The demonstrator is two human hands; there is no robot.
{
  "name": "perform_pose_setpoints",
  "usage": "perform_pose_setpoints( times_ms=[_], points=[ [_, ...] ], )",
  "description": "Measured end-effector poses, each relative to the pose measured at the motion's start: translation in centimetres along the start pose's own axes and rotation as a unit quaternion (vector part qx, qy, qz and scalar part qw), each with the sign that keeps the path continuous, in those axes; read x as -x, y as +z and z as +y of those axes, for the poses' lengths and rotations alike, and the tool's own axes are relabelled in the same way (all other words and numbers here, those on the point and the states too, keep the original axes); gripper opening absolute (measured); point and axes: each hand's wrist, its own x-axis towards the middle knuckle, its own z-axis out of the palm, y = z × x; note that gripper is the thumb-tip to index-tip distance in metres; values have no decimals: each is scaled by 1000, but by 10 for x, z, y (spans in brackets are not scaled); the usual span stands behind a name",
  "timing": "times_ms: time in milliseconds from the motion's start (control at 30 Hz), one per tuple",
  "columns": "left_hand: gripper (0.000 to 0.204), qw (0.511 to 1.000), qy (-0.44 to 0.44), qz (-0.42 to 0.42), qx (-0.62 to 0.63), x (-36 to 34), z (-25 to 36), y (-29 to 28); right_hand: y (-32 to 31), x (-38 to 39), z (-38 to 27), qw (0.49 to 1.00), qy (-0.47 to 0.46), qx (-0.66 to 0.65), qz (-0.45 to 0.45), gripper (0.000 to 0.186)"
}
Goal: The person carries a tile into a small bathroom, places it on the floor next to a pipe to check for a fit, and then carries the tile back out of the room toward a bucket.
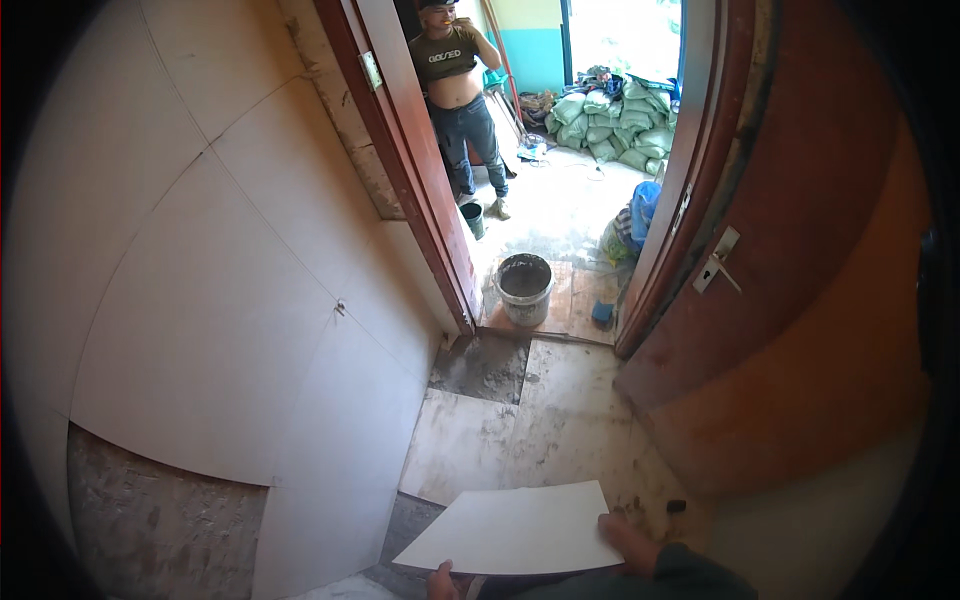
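Keep the white tile (510, 530) level at lower centre, clamped between left hand (441, 582) at its near edge and right hand (630, 544) at its right edge. Guard corners from the wall (330, 400) at frame left and door (790, 340) at right; use open room above floor tiles (570, 395) mid-frame.

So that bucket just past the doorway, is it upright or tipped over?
Upright: the bucket stands on its base, with its wide open mouth facing up and its sides rising from the floor.
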Motion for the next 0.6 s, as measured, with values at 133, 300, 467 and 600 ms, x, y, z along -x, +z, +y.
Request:
perform_pose_setpoints(
  times_ms=[133,300,467,600],
  points=[
    [39,998,54,-3,-29,38,16,0,10,10,1,998,-56,18,12,42],
    [38,995,91,-13,-41,58,31,23,0,7,-1,992,-111,23,59,39],
    [35,993,113,-32,-35,66,65,75,-40,5,-50,989,-110,29,93,44],
    [36,986,143,-53,-70,65,104,125,-72,26,-101,987,-98,-108,70,40]
  ],
)
